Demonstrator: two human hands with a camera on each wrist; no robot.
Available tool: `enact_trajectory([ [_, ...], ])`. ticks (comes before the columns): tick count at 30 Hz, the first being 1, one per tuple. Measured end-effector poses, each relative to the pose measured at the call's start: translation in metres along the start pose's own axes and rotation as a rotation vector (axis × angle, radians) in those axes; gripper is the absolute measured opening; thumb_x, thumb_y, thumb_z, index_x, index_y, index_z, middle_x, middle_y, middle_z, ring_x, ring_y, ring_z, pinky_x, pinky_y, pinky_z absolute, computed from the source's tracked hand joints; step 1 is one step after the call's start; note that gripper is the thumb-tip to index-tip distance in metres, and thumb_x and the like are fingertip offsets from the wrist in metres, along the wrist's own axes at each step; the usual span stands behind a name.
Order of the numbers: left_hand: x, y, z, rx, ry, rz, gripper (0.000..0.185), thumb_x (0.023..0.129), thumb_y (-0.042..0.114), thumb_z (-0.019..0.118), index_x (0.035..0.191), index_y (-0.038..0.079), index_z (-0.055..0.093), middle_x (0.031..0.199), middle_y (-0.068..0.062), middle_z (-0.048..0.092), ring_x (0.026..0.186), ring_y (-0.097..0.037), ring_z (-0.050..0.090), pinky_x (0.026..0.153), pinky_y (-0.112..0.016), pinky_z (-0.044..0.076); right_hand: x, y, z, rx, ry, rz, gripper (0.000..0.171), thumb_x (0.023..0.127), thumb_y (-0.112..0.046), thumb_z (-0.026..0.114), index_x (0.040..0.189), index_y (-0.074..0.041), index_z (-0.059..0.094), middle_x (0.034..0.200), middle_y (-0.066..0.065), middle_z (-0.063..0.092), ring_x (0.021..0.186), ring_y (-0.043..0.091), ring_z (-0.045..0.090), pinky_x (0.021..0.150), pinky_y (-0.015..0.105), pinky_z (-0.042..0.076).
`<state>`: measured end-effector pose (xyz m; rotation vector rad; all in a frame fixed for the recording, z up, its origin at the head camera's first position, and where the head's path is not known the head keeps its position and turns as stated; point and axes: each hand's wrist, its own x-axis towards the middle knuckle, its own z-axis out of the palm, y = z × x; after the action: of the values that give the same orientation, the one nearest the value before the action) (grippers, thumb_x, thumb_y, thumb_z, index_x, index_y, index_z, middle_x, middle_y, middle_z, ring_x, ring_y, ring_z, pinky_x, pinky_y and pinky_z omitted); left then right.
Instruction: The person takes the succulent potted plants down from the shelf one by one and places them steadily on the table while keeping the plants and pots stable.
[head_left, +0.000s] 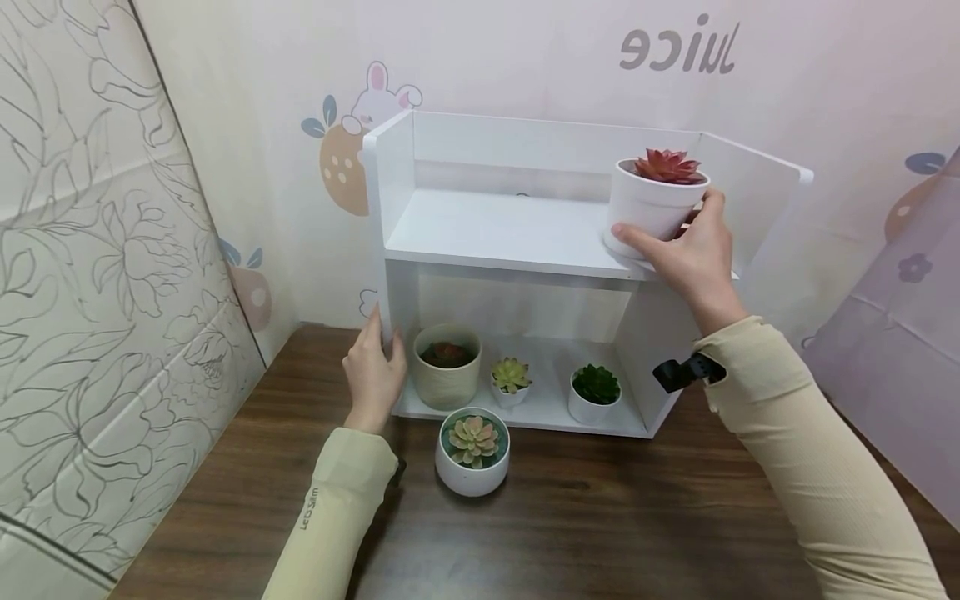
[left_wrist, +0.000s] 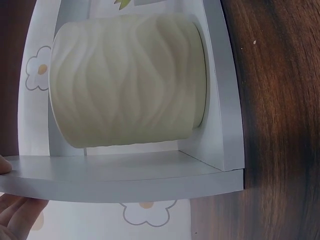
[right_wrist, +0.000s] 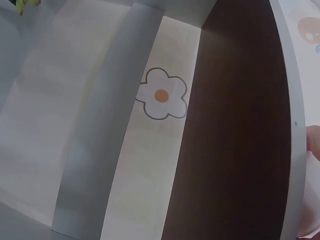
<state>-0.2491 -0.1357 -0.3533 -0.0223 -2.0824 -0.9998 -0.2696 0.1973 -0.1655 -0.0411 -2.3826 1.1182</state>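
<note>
Dark wood-grain tabletop [head_left: 600,525] hemmed by papered walls, carrying a white two-tier shelf unit [head_left: 510,233].

Right hand [head_left: 693,254] curling fingers and thumb around a smooth white pot with a red succulent [head_left: 656,200], standing at the upper tier's right front edge, open board lying to its left. Left hand [head_left: 372,375] pressing against the left side panel, thumb at its front edge. Ribbed cream pot [left_wrist: 127,80] sitting below beside two small white pots; round white pot [head_left: 472,454] standing on the table in front.
</note>
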Motion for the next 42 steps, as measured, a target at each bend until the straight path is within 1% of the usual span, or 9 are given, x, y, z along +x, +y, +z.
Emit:
enact_trajectory([
  [4, 0.000, 0.000, 0.000, 0.000, 0.001, 0.002, 0.047, 0.092, 0.008, 0.059, 0.136, -0.002, 0.049, 0.124, -0.026, 0.061, 0.106, -0.042, 0.063, 0.083, -0.058, 0.050, -0.001, 0.000, -0.001, 0.008, 0.006, -0.002, 0.103, 0.070, -0.052, 0.079, 0.147, -0.017, 0.020, 0.145, 0.012, 0.042, 0.124, 0.022, 0.044, 0.101, 0.037, 0.037],
  [7, 0.001, 0.001, 0.000, 0.005, 0.009, 0.004, 0.047, 0.091, 0.008, 0.060, 0.136, -0.002, 0.049, 0.123, -0.026, 0.061, 0.105, -0.042, 0.063, 0.083, -0.058, 0.050, -0.002, 0.000, -0.002, 0.011, 0.010, -0.003, 0.102, 0.069, -0.051, 0.079, 0.147, -0.017, 0.021, 0.144, 0.012, 0.043, 0.123, 0.021, 0.044, 0.099, 0.035, 0.037],
  [15, 0.000, 0.002, -0.001, 0.007, 0.009, 0.000, 0.047, 0.091, 0.008, 0.060, 0.135, -0.002, 0.050, 0.123, -0.026, 0.061, 0.106, -0.042, 0.063, 0.082, -0.058, 0.050, -0.009, 0.000, -0.006, 0.028, 0.009, -0.007, 0.101, 0.069, -0.050, 0.080, 0.146, -0.019, 0.023, 0.136, 0.010, 0.045, 0.118, 0.019, 0.045, 0.092, 0.029, 0.038],
  [22, -0.001, 0.002, -0.001, 0.010, 0.009, -0.003, 0.046, 0.090, 0.007, 0.061, 0.134, -0.003, 0.050, 0.122, -0.027, 0.062, 0.106, -0.043, 0.063, 0.082, -0.058, 0.050, -0.016, -0.001, -0.010, 0.035, 0.012, -0.033, 0.098, 0.069, -0.047, 0.081, 0.145, -0.019, 0.025, 0.131, 0.008, 0.046, 0.112, 0.017, 0.045, 0.085, 0.023, 0.036],
  [29, -0.002, 0.002, -0.002, 0.007, 0.000, -0.004, 0.047, 0.091, 0.008, 0.061, 0.135, -0.003, 0.050, 0.122, -0.027, 0.061, 0.106, -0.043, 0.063, 0.083, -0.058, 0.050, -0.027, -0.003, -0.016, 0.038, 0.004, -0.057, 0.094, 0.071, -0.045, 0.081, 0.143, -0.020, 0.026, 0.131, 0.008, 0.047, 0.112, 0.018, 0.046, 0.084, 0.023, 0.037],
  [34, -0.003, 0.002, -0.002, 0.006, 0.000, 0.013, 0.048, 0.090, 0.007, 0.061, 0.135, -0.005, 0.049, 0.122, -0.029, 0.060, 0.106, -0.045, 0.062, 0.083, -0.059, 0.050, -0.034, -0.004, -0.021, 0.052, -0.015, -0.078, 0.093, 0.070, -0.043, 0.082, 0.143, -0.022, 0.027, 0.131, 0.008, 0.047, 0.112, 0.019, 0.046, 0.084, 0.025, 0.038],
  [42, -0.002, 0.002, -0.003, 0.006, 0.001, 0.021, 0.048, 0.091, 0.008, 0.061, 0.135, -0.006, 0.048, 0.123, -0.029, 0.060, 0.106, -0.044, 0.062, 0.083, -0.059, 0.050, -0.043, -0.007, -0.025, 0.056, -0.007, -0.110, 0.092, 0.071, -0.040, 0.083, 0.142, -0.022, 0.028, 0.129, 0.007, 0.047, 0.110, 0.017, 0.046, 0.083, 0.024, 0.038],
])
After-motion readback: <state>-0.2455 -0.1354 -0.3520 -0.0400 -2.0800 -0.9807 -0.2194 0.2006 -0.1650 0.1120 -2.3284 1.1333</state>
